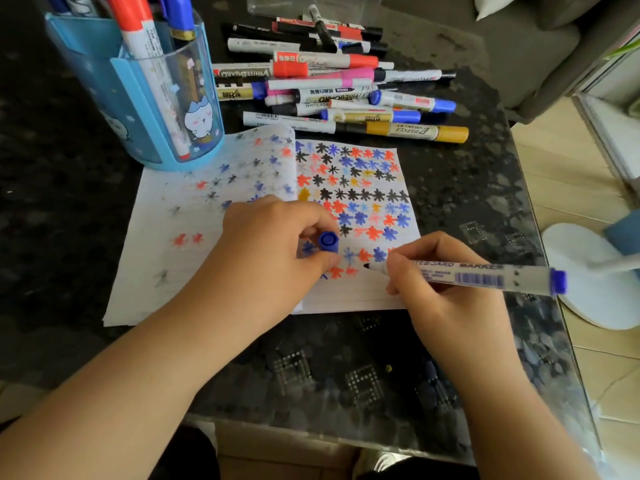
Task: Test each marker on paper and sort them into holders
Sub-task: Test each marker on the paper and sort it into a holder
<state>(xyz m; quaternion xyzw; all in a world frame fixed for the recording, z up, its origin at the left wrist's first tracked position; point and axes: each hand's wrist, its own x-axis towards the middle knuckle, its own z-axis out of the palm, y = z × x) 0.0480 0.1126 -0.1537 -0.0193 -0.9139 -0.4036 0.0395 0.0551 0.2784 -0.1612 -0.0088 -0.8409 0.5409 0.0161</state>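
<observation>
Paper [367, 299] full of red, blue, black and yellow star marks lies open on the dark bench [346, 375]. The right hand [446, 292] holds a whiteboard marker [478, 277], with its fingers [398, 268] curled tight round the white barrel near the tip. The dark tip sits on the paper or just above it, close to the lowest row of stars. The blue end of the marker points out to the right. The left hand [277, 247] rests on the paper and pinches the blue cap [328, 241] between thumb and fingers. A pile of markers [329, 84] lies on the bench behind the paper. A blue holder [145, 98] with a cartoon animal stands at the paper's far left corner, with a few markers standing up in it.
</observation>
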